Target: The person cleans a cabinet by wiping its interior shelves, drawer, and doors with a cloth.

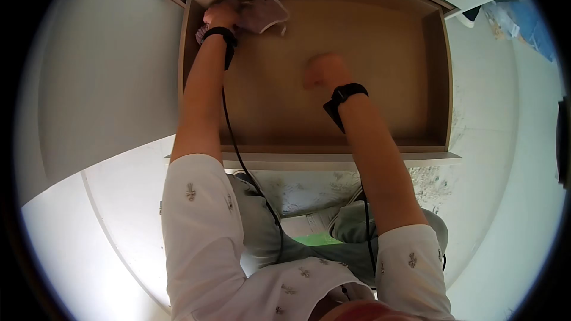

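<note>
In the back left corner of an open brown drawer (386,41), my left hand (221,14) is closed on a crumpled pink-mauve cloth (262,14) with pale edging. Part of the fabric spreads right of the hand and some bunches up by the wrist; the fingertips are hidden. My right hand (326,71) hovers over the middle of the drawer, apart from the cloth. It is smeared by motion, so its fingers are unclear, and I see nothing in it.
Black bands with small boxes circle both wrists, and a black cable (238,148) hangs from the left one. A grey panel (107,83) stands left of the drawer. Blue and clear plastic bags (523,24) lie at the upper right. My knees are below the drawer front.
</note>
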A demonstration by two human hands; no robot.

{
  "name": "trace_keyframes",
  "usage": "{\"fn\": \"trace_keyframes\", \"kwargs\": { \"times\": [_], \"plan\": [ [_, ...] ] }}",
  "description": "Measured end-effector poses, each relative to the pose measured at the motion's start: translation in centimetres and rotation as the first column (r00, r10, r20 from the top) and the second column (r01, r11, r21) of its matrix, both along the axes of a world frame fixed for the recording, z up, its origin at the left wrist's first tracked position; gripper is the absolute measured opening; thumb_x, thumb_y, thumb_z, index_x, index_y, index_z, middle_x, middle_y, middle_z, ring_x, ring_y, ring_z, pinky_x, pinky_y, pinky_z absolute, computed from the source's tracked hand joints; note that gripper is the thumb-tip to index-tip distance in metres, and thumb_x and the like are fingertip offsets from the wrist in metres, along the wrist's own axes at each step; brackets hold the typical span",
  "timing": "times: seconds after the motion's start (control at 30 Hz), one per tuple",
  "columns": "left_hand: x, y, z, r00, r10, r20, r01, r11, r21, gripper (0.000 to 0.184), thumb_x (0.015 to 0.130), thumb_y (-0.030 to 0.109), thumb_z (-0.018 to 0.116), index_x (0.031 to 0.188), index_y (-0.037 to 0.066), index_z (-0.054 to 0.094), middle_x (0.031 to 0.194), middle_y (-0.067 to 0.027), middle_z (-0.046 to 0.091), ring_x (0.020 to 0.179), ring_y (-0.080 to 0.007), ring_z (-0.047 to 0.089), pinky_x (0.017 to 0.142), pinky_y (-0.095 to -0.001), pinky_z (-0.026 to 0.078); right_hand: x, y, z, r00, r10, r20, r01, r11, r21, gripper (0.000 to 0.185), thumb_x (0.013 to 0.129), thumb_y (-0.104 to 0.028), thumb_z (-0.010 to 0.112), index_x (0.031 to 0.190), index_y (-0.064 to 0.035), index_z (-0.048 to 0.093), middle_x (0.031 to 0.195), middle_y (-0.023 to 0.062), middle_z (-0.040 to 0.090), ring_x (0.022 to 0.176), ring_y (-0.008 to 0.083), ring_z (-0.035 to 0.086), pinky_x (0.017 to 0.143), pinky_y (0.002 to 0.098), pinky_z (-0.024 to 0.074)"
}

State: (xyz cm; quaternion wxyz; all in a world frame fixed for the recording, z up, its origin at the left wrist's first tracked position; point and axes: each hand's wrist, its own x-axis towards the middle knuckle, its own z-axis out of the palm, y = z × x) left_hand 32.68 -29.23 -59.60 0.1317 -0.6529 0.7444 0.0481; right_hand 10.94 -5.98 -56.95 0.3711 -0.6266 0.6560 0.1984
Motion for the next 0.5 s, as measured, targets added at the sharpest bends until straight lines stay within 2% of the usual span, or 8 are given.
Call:
{"fn": "trace_keyframes", "kwargs": {
  "times": [0.1, 0.13, 0.2, 0.27, 0.3, 0.37, 0.47, 0.5],
  "plan": [
    [-1.5, 1.7, 0.2, 0.995, -0.082, -0.059, 0.081, 0.996, -0.024, 0.04, 0.086, 0.034, 0.055, 0.122, 0.02, 0.063, 0.119, -0.0155, 0.066, 0.11, -0.0352, 0.063, 0.089, -0.0474, 0.051, -0.4, -0.4, 0.5, 0.999, -0.043, 0.009, 0.042, 0.992, 0.118, 0.038, 0.072, -0.036, 0.075, 0.1, -0.0115, 0.073, 0.105, 0.0112, 0.07, 0.096, 0.0292, 0.068, 0.083, 0.041, 0.0547],
    [-2.8, 3.2, 0.6, 0.983, -0.116, -0.144, 0.106, 0.991, -0.076, 0.042, 0.084, 0.037, 0.057, 0.121, 0.017, 0.064, 0.118, -0.0158, 0.066, 0.11, -0.0358, 0.063, 0.089, -0.0471, 0.051, -0.5, -0.8, 0.6, 0.999, -0.038, 0.007, 0.037, 0.992, 0.118, 0.038, 0.072, -0.036, 0.075, 0.1, -0.0115, 0.073, 0.105, 0.0112, 0.07, 0.096, 0.0292, 0.068, 0.083, 0.041, 0.0547],
    [-5.1, 4.3, 0.5, 0.965, -0.144, -0.217, 0.117, 0.984, -0.136, 0.046, 0.081, 0.039, 0.059, 0.119, 0.015, 0.065, 0.117, -0.016, 0.066, 0.109, -0.0365, 0.063, 0.089, -0.0469, 0.051, -0.3, -1.7, 0.9, 1.0, 0.005, -0.01, -0.002, 0.962, 0.271, 0.042, 0.07, -0.04, 0.076, 0.102, -0.0142, 0.073, 0.105, 0.0088, 0.071, 0.097, 0.0277, 0.068, 0.086, 0.0404, 0.0542],
    [-6.7, 4.3, 0.0, 0.965, -0.197, -0.175, 0.187, 0.98, -0.069, 0.052, 0.076, 0.041, 0.062, 0.115, 0.008, 0.067, 0.115, -0.0196, 0.066, 0.109, -0.0382, 0.062, 0.089, -0.0465, 0.051, 0.0, -1.9, 0.5, 0.998, 0.054, -0.013, -0.049, 0.966, 0.254, 0.046, 0.069, -0.046, 0.074, 0.1, -0.0121, 0.071, 0.107, 0.0068, 0.07, 0.098, 0.0263, 0.066, 0.086, 0.0405, 0.0532],
    [-7.7, 4.8, 1.6, 0.938, -0.236, -0.253, 0.239, 0.971, -0.021, 0.052, 0.074, 0.04, 0.062, 0.113, 0.006, 0.067, 0.114, -0.0211, 0.066, 0.109, -0.0396, 0.062, 0.09, -0.0451, 0.051, 0.1, -1.9, 0.3, 0.996, 0.091, -0.022, -0.083, 0.967, 0.243, 0.052, 0.069, -0.052, 0.072, 0.098, -0.01, 0.07, 0.109, 0.0048, 0.068, 0.1, 0.0249, 0.065, 0.086, 0.0406, 0.0521],
    [-8.6, 5.6, 3.9, 0.903, -0.267, -0.337, 0.292, 0.956, 0.022, 0.052, 0.073, 0.039, 0.062, 0.111, 0.003, 0.068, 0.113, -0.0227, 0.066, 0.109, -0.041, 0.061, 0.091, -0.0437, 0.05, 0.2, -1.8, 0.3, 0.997, 0.079, -0.01, -0.075, 0.97, 0.232, 0.051, 0.069, -0.053, 0.072, 0.097, -0.0099, 0.07, 0.107, 0.005, 0.069, 0.099, 0.0251, 0.065, 0.086, 0.0402, 0.052],
    [-10.4, 5.9, 4.1, 0.696, -0.416, -0.585, 0.582, 0.805, 0.12, 0.064, 0.082, 0.054, 0.057, 0.126, 0.007, 0.061, 0.121, -0.0169, 0.065, 0.119, -0.0314, 0.058, 0.101, -0.0366, 0.045, -0.3, -0.9, 2.1, 0.999, 0.031, 0.033, -0.036, 0.987, 0.157, 0.048, 0.068, -0.048, 0.072, 0.098, -0.0103, 0.072, 0.103, 0.0084, 0.07, 0.098, 0.0267, 0.066, 0.084, 0.0402, 0.0527],
    [-11.8, 5.2, 1.7, 0.637, -0.337, -0.693, 0.587, 0.795, 0.154, 0.065, 0.083, 0.055, 0.056, 0.125, 0.006, 0.061, 0.125, -0.0179, 0.062, 0.12, -0.0306, 0.056, 0.101, -0.0361, 0.044, -0.4, -0.4, 2.9, 0.998, 0.011, 0.066, -0.016, 0.996, 0.09, 0.046, 0.067, -0.044, 0.073, 0.099, -0.0109, 0.073, 0.101, 0.0117, 0.071, 0.097, 0.028, 0.067, 0.082, 0.0406, 0.0535]
  ]
}}
